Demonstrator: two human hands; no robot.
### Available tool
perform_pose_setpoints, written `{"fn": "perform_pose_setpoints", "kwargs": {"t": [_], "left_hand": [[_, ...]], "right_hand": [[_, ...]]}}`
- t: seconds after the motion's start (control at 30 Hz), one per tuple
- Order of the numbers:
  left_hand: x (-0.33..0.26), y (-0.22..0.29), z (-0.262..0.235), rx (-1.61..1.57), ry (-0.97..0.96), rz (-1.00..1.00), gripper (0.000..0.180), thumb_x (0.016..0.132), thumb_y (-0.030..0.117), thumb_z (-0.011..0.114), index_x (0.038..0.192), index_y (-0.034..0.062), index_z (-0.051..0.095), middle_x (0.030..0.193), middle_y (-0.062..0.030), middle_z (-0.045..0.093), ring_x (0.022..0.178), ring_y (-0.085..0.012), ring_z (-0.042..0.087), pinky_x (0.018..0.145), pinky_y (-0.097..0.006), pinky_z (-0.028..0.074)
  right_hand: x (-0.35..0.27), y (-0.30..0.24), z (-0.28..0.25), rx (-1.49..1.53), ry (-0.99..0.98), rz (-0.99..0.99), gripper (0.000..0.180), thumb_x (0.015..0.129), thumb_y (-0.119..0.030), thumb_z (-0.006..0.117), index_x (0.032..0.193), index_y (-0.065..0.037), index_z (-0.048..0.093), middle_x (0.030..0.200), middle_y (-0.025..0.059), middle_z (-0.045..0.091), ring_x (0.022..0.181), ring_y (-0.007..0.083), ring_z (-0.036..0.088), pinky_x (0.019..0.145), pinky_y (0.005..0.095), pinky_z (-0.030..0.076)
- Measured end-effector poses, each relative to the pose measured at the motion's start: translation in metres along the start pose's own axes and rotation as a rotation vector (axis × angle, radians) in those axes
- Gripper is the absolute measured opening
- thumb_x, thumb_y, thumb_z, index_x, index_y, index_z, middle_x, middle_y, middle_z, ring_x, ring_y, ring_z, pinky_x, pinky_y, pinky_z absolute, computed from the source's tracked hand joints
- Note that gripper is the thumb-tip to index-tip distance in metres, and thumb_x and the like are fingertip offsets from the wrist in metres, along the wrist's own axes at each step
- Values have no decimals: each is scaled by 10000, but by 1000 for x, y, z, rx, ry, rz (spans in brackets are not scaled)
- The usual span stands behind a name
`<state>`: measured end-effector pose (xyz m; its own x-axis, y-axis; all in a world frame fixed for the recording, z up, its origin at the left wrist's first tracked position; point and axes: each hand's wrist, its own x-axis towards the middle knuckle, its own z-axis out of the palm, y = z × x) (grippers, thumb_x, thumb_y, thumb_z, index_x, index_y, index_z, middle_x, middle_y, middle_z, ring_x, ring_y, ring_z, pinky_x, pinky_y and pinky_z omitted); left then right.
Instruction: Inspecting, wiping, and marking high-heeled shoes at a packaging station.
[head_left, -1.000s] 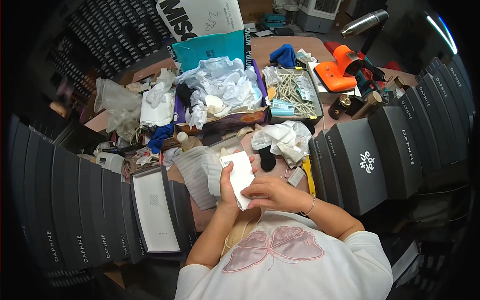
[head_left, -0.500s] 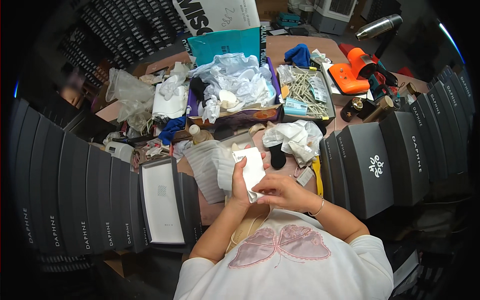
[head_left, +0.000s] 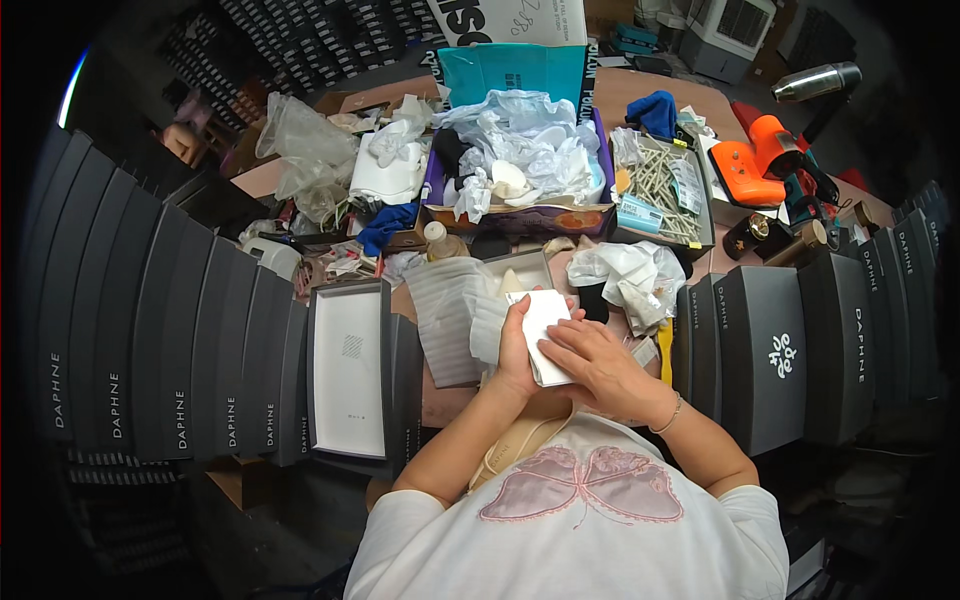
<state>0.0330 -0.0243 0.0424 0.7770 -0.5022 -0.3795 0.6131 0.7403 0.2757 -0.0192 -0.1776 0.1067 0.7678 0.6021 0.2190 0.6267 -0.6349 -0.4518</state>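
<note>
A thin stack of white paper or cards rests in my left hand, its thumb along the near side and its fingers curled behind. My right hand lies over the stack's right side and lower part, fingers stretched out and flat against the top sheet. Below the hands, against my shirt, is a beige item with thin straps, partly covered by my arms. Just beyond the stack sits a grey shoebox, with something pale inside. A sheet of white foam wrap hangs over its left side.
Rows of dark shoeboxes stand left and right. An upturned box lid leans nearby. Behind are a purple carton of crumpled paper, a tray of sticks, an orange tool and crumpled white plastic.
My right hand has gone from pinching the stack's lower edge to lying flat over it. The whole view has shifted, so the surroundings appear further right.
</note>
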Motion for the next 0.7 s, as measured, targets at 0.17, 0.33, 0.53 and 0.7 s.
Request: {"fn": "perform_pose_setpoints", "kwargs": {"t": [0.17,0.33,0.53,0.7], "left_hand": [[-1,7,10,-39,-38,82,447,951,504,388,1257,179,410,1165,-167,513,1137,-294,501,1041,-494,360],[-6,-6,7,1252,71,880,759,839,325,637,1464,151,242,1517,-111,221,1416,-315,185,1117,-533,123],[-16,3,12,1940,-317,1011,813,718,39,674,1447,103,321,1459,-198,311,1361,-374,291,1077,-495,268],[-14,-6,4,1338,-150,533,470,882,131,610,1316,19,471,1172,-144,595,1072,-237,586,918,-302,449]], "right_hand": [[-4,18,12,287,124,147,587,692,75,623,1255,-59,528,1162,174,574,1048,333,580,901,379,466],[1,53,8,881,401,587,224,899,-42,561,1114,7,600,1017,94,642,938,150,617,770,307,522],[2,31,12,1330,331,588,374,928,-151,589,1239,41,509,1120,71,599,952,137,601,872,305,497],[-9,41,-24,1310,214,466,409,904,-175,645,1243,25,534,1125,89,614,922,128,621,850,269,489]]}}
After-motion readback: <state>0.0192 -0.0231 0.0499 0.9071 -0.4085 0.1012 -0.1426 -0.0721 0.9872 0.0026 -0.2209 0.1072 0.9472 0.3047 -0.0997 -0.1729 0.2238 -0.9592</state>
